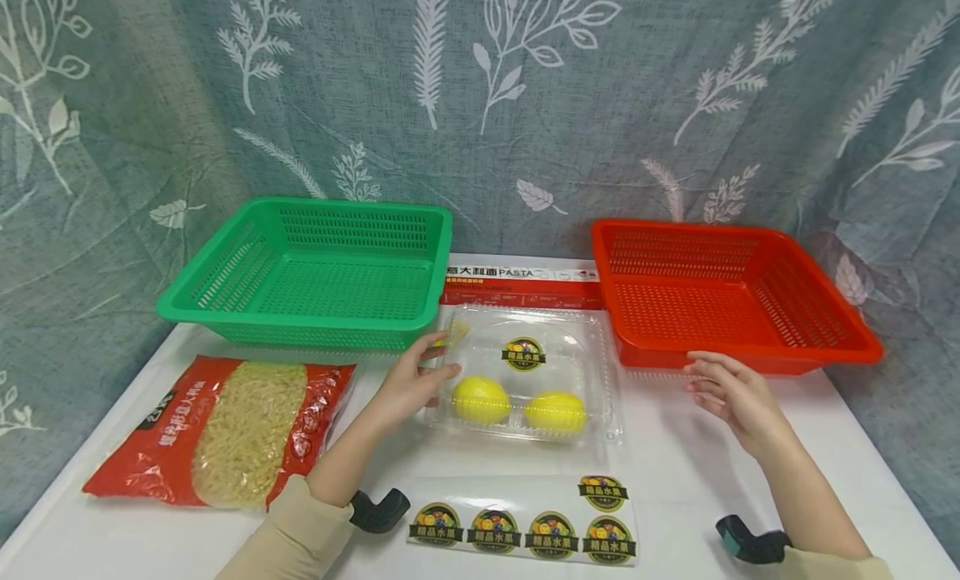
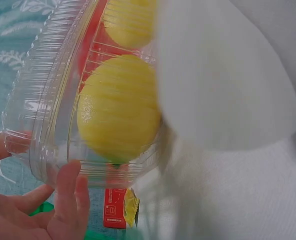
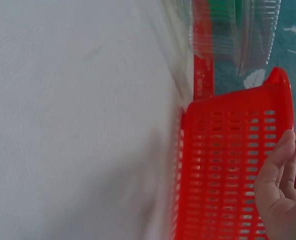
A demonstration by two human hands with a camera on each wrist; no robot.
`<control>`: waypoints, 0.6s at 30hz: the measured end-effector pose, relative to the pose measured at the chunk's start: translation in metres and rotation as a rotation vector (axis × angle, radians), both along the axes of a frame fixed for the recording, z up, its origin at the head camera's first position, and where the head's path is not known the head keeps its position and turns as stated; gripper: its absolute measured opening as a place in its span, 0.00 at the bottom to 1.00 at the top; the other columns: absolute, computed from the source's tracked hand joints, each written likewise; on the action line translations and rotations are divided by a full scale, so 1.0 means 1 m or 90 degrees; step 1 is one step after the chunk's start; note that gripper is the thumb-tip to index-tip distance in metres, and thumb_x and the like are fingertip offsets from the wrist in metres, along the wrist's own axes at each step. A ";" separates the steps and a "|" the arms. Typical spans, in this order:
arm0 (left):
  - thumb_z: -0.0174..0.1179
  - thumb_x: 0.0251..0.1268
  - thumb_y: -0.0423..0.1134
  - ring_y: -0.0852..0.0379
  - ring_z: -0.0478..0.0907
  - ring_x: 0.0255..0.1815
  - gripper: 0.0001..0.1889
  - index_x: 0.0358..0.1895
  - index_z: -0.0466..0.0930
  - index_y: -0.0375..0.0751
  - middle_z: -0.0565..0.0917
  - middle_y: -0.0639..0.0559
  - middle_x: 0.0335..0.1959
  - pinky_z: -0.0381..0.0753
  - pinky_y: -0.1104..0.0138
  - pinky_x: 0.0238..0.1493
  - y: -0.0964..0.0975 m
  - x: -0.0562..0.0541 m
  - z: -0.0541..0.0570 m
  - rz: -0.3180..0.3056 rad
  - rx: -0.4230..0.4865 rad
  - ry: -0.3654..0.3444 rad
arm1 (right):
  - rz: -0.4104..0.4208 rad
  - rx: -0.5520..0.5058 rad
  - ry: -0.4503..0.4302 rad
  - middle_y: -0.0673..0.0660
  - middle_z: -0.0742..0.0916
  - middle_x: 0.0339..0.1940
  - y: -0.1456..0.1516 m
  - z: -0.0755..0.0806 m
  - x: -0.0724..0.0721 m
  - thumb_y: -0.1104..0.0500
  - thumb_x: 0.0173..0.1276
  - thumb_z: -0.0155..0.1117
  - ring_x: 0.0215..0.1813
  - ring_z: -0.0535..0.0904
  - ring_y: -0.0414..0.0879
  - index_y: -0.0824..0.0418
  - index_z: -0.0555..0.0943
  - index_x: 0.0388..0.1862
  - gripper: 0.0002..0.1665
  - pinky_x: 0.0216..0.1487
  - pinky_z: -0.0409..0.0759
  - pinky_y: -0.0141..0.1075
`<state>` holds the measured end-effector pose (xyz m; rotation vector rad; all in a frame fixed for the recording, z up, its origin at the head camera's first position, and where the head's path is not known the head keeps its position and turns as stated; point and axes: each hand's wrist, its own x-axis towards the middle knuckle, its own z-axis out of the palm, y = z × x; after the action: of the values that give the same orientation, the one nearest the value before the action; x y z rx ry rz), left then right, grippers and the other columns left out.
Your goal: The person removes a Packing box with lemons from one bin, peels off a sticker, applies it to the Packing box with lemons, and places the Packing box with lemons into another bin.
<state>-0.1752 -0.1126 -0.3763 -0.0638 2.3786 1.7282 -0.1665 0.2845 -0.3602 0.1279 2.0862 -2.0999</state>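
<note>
A clear plastic clamshell box (image 1: pixel 562 313) with a round fruit sticker (image 1: pixel 523 354) on its lid sits mid-table. Two lemons (image 1: pixel 481 399) show through its front part. My left hand (image 1: pixel 414 378) is at the box's left side, its thumb over the lid's edge and the other fingers loosely extended. In the left wrist view, fingertips (image 2: pixel 70 172) overlap the box's corner, close to one lemon (image 2: pixel 118 107). My right hand (image 1: pixel 737 397) holds nothing. Its fingers bend loosely just in front of the red basket (image 1: pixel 750 361), near the rim in the right wrist view.
A green basket (image 1: pixel 300 320) stands back left. Below it lies a red bag of pasta (image 1: pixel 247 430). A sheet of fruit stickers (image 1: pixel 517 492) lies in front of the box. Behind the box is a long red pasta box (image 1: pixel 525 292), with a yellow packet (image 2: pixel 131 207) by its end.
</note>
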 end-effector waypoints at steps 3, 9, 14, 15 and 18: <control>0.55 0.63 0.37 0.43 0.73 0.51 0.29 0.67 0.57 0.43 0.65 0.37 0.63 0.80 0.56 0.37 0.000 0.001 0.001 0.008 0.004 0.003 | -0.007 0.002 -0.005 0.45 0.83 0.36 0.005 -0.002 -0.001 0.51 0.68 0.55 0.37 0.80 0.39 0.49 0.78 0.43 0.08 0.41 0.79 0.28; 0.55 0.62 0.36 0.44 0.74 0.48 0.29 0.66 0.59 0.43 0.66 0.37 0.62 0.80 0.60 0.33 0.001 0.002 0.001 0.020 0.017 0.009 | -0.008 -0.008 -0.014 0.45 0.83 0.36 0.011 -0.005 -0.002 0.50 0.68 0.55 0.37 0.80 0.39 0.48 0.78 0.41 0.08 0.41 0.79 0.28; 0.55 0.62 0.34 0.44 0.74 0.45 0.28 0.66 0.59 0.43 0.67 0.37 0.61 0.79 0.62 0.30 0.001 0.002 0.000 0.025 0.030 0.016 | 0.001 -0.027 -0.022 0.44 0.84 0.35 0.016 -0.006 -0.003 0.51 0.69 0.54 0.37 0.80 0.38 0.46 0.80 0.38 0.07 0.41 0.79 0.29; 0.56 0.62 0.34 0.43 0.74 0.45 0.29 0.66 0.59 0.42 0.67 0.37 0.61 0.79 0.62 0.30 0.001 0.002 0.000 0.025 0.033 0.018 | 0.004 -0.031 -0.023 0.44 0.84 0.35 0.017 -0.005 -0.004 0.52 0.69 0.53 0.36 0.80 0.38 0.46 0.80 0.37 0.08 0.41 0.79 0.29; 0.55 0.62 0.34 0.43 0.74 0.45 0.29 0.66 0.59 0.42 0.67 0.37 0.61 0.80 0.60 0.31 0.001 0.003 0.002 0.026 0.039 0.023 | 0.014 -0.038 -0.026 0.44 0.84 0.35 0.020 -0.005 -0.005 0.52 0.70 0.51 0.36 0.81 0.38 0.44 0.81 0.34 0.10 0.40 0.79 0.29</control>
<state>-0.1726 -0.1118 -0.3743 -0.0722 2.3640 1.8341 -0.1716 0.3047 -0.3648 0.1379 1.9905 -2.1271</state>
